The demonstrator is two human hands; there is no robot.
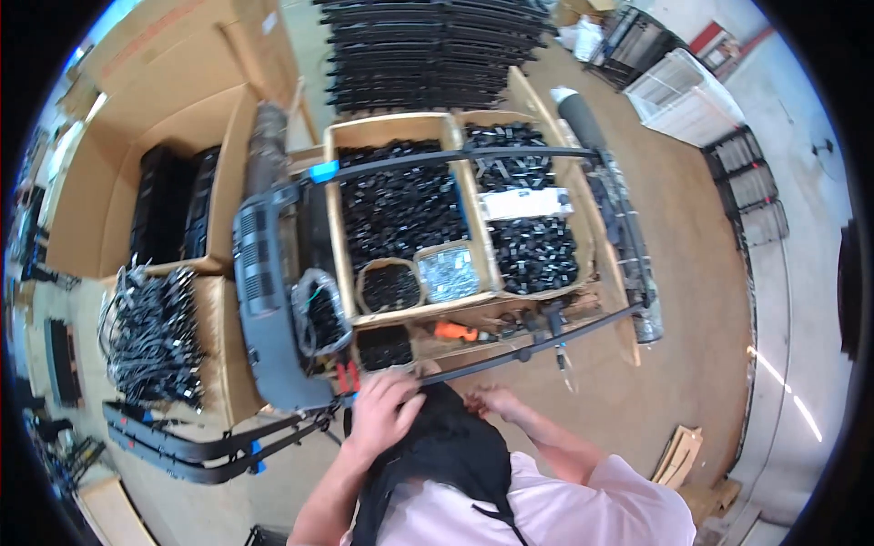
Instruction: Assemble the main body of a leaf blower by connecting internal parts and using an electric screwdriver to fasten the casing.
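A large black frame (259, 291) with a vented panel at its left end lies across the wooden bins. Its two long bars run to the right, and the near bar (523, 353) passes just in front of me. My left hand (387, 405) is closed around the left part of that near bar, beside red-handled pliers (346, 373); the fingertips are partly hidden. Close to my black apron (446, 437), my right hand (494, 400) has its fingers curled in. Whatever those fingers hold is too small to make out.
Wooden bins (337, 227) hold many small black clips, with a box of silvery pieces (451, 273) inside. An orange-handled tool (460, 331) lies at the near ledge. Left stand a cardboard box (82, 218) and bundled cables (155, 337). Black bars (428, 55) are stacked behind.
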